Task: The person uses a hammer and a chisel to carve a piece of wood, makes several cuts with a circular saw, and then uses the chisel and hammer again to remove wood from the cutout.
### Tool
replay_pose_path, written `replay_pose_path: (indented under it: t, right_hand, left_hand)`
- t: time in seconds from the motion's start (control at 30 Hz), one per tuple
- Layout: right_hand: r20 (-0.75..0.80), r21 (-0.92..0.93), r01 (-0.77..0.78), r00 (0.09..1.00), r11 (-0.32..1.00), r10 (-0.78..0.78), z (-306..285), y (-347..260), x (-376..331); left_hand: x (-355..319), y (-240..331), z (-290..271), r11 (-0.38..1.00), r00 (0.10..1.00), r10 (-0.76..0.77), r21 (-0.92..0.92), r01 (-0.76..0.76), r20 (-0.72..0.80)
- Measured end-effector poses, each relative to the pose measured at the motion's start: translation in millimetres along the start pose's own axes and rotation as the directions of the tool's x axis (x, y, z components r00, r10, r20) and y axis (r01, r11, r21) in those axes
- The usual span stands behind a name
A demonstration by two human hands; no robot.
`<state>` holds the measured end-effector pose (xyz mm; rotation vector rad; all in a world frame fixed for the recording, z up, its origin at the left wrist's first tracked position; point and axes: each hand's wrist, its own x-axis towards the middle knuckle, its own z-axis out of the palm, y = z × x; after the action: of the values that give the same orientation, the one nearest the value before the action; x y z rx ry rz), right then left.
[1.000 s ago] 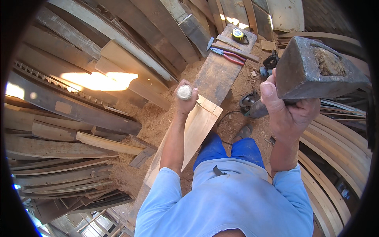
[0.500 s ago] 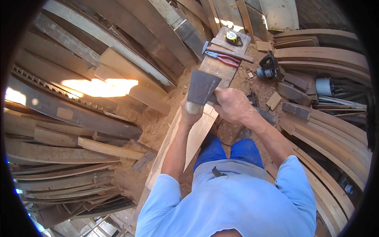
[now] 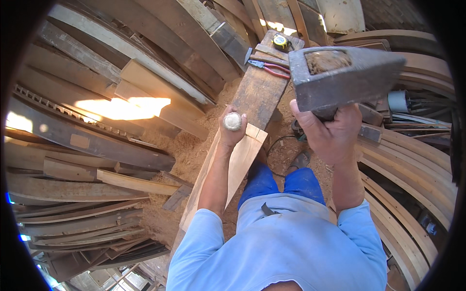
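My right hand (image 3: 332,131) grips a hatchet, raised close to the camera at the right. Its dark wedge-shaped steel head (image 3: 347,80) shows the wooden handle end set in the eye; the rest of the handle is hidden. My left hand (image 3: 230,133) is wrapped round an upright chisel handle (image 3: 233,121), whose round, pale, worn end faces up. The chisel's blade is out of sight below the fist. Beneath that hand lies a long pale timber (image 3: 242,157), with dark lines across it near its far end. Hatchet and chisel are apart.
A worn plank (image 3: 262,92) extends beyond the timber, carrying red-handled pliers (image 3: 274,69), a small hammer (image 3: 248,55) and a yellow tape measure (image 3: 280,42). Curved boards (image 3: 82,186) are stacked at left, more boards (image 3: 407,169) at right. Sawdust (image 3: 189,145) covers the ground.
The hatchet has risen from beside the chisel's end, up and to the right, toward the camera. My left hand stays nearly in place, still round the chisel handle.
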<state>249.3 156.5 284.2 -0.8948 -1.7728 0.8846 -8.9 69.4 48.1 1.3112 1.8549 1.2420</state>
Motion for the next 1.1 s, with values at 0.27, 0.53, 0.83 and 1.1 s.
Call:
replay_pose_path:
  t: [0.27,0.53,0.83,1.1]
  right_hand:
    - [0.628,-0.429,-0.006,0.717,0.903,0.302,70,79,-28]
    - [0.420,-0.074,-0.334,0.844,0.940,0.333,25,43,-25]
    - [-0.018,0.007,0.030,0.999,1.000,-0.030,-14,6,-5]
    - [0.644,-0.484,0.055,0.698,0.873,0.313,55,79,-33]
  left_hand:
    - [-18,21,14,0.974,0.974,0.223,0.050,-0.221,-0.038]
    - [8,10,17,0.987,0.993,0.031,-0.151,-0.048,-0.114]
    - [-9,-5,10,0.998,0.999,0.037,-0.050,-0.035,0.025]
    - [-8,31,30,0.838,0.868,0.497,0.252,-0.484,0.015]
